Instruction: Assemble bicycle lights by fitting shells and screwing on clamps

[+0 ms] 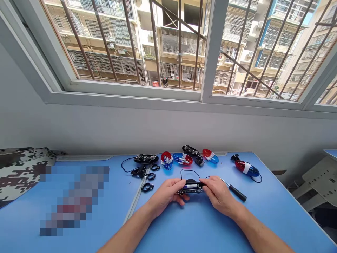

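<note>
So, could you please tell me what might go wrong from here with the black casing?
The thin wire loops behind the black casing, so it could snag if the casing is turned. What looks like a battery shows in its open side and might slip out if tipped. The screwdriver lies close beside the right hand, which could knock it.

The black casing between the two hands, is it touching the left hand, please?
Touching: the head view shows the left hand holding the black casing by its left end.
</note>
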`<state>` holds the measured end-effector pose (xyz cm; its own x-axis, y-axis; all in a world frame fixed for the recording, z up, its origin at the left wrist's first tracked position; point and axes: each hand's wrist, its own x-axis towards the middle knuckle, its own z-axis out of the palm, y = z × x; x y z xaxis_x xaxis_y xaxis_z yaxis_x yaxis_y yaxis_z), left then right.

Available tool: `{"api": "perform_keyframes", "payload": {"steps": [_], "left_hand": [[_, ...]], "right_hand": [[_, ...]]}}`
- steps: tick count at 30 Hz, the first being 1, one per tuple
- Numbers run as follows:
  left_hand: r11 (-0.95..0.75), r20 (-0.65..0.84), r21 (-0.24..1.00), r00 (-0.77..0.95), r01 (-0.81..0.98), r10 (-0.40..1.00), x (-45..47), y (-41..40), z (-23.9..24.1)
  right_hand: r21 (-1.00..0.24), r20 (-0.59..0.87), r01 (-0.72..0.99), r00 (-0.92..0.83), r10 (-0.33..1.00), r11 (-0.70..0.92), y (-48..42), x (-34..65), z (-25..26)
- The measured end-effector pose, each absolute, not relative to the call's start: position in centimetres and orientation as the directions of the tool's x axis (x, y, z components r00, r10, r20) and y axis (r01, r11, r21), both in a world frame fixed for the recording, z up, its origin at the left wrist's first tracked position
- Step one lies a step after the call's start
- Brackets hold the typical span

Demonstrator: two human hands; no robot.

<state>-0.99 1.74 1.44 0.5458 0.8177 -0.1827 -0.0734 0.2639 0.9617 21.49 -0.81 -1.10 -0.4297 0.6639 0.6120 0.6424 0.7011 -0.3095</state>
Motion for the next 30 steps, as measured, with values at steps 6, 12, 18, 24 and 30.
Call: {"api": "perform_keyframes", "payload": {"steps": [6, 12, 18, 24, 30], "left_hand": [[0.275, -0.187, 0.958, 0.536, -0.087, 0.823, -1.0, 1.9, 1.1], [0.284, -0.204, 0.956, 0.531, -0.072, 0.822, -0.7, 1.7, 1.0], [0.302, -0.229, 0.951, 0.514, -0.061, 0.826, -0.6, 1.7, 0.8], [0.308, -0.228, 0.949, 0.532, -0.065, 0.815, -0.7, 1.6, 1.1], [0.281, -0.229, 0.960, 0.510, -0.025, 0.829, -0.9, 1.7, 1.2]], "right_hand": [[-0.302, 0.544, 0.654, -0.479, 0.689, 0.694, -1.2, 21.4, -0.7], [-0.164, 0.542, 0.691, -0.533, 0.650, 0.704, -0.9, 20.9, -1.1], [-0.212, 0.605, 0.671, -0.481, 0.634, 0.711, -0.6, 21.1, -1.9], [-0.271, 0.620, 0.645, -0.450, 0.643, 0.714, -0.5, 21.1, -2.0], [-0.292, 0.548, 0.642, -0.495, 0.674, 0.709, -1.0, 20.9, -1.1]]}}
